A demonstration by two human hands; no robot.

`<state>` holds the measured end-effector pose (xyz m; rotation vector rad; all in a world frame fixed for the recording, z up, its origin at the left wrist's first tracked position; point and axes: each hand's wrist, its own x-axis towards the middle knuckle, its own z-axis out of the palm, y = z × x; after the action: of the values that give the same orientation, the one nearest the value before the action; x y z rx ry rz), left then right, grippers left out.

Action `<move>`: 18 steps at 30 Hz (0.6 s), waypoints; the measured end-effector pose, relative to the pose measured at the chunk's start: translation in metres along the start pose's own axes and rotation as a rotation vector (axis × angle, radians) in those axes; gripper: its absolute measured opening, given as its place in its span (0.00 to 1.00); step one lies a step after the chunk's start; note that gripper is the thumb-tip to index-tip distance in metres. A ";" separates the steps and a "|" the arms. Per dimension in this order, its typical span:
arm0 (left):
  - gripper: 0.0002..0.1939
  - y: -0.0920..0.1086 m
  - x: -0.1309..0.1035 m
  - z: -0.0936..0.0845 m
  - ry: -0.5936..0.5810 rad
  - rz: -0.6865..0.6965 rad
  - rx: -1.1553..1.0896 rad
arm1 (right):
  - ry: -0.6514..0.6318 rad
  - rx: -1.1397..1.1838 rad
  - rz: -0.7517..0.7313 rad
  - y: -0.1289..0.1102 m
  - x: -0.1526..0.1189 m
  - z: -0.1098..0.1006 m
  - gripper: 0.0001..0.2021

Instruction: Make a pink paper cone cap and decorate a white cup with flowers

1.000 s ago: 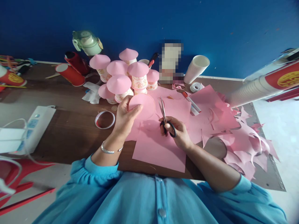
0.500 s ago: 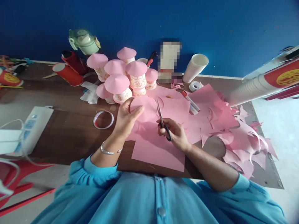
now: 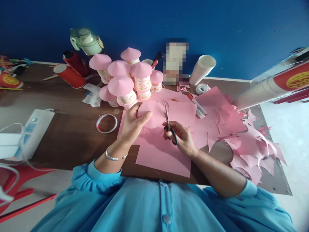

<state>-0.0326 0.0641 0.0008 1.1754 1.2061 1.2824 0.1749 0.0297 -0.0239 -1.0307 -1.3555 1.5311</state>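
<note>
My left hand (image 3: 134, 122) pinches a round pink paper disc (image 3: 154, 112) by its left side, thumb on top. In my right hand (image 3: 180, 137) is a pair of scissors (image 3: 171, 131) with black handles, blades pointing up along the disc's right edge. A thin curled strip of pink paper shows near the blade tips. Beneath both hands lie pink paper sheets (image 3: 166, 158). Just beyond my left hand stand several paper cups with pink cone roofs (image 3: 120, 86) and drawn flower patterns.
Pink offcuts (image 3: 253, 148) pile up at the right. A marker (image 3: 198, 106) lies on the paper, with stacked white cups (image 3: 202, 69) behind. A tape roll (image 3: 106, 123) sits left of my hand; farther left are a power strip (image 3: 31, 133) and a red cup (image 3: 69, 76).
My left hand and the paper disc have shifted slightly right and down, nearer the scissors. My right hand has barely moved.
</note>
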 end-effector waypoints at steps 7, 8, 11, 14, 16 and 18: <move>0.14 0.001 -0.001 0.001 -0.007 -0.019 0.017 | 0.000 0.004 -0.012 0.001 0.000 -0.001 0.26; 0.14 0.000 -0.001 0.001 -0.009 -0.020 0.015 | 0.002 0.003 -0.015 0.000 0.000 -0.001 0.26; 0.13 0.000 -0.002 0.001 -0.006 -0.013 0.012 | 0.003 0.002 -0.023 0.000 0.000 -0.001 0.26; 0.12 0.000 -0.001 0.001 -0.001 -0.009 0.028 | 0.006 -0.003 -0.018 0.000 0.000 -0.001 0.26; 0.13 -0.001 -0.001 0.001 -0.003 -0.013 0.034 | 0.007 -0.008 -0.012 0.000 0.000 -0.001 0.26; 0.13 -0.001 -0.001 0.001 -0.001 -0.013 0.034 | 0.004 -0.006 -0.013 0.000 0.000 -0.001 0.26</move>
<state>-0.0312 0.0627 0.0000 1.1909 1.2365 1.2561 0.1757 0.0303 -0.0238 -1.0258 -1.3622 1.5160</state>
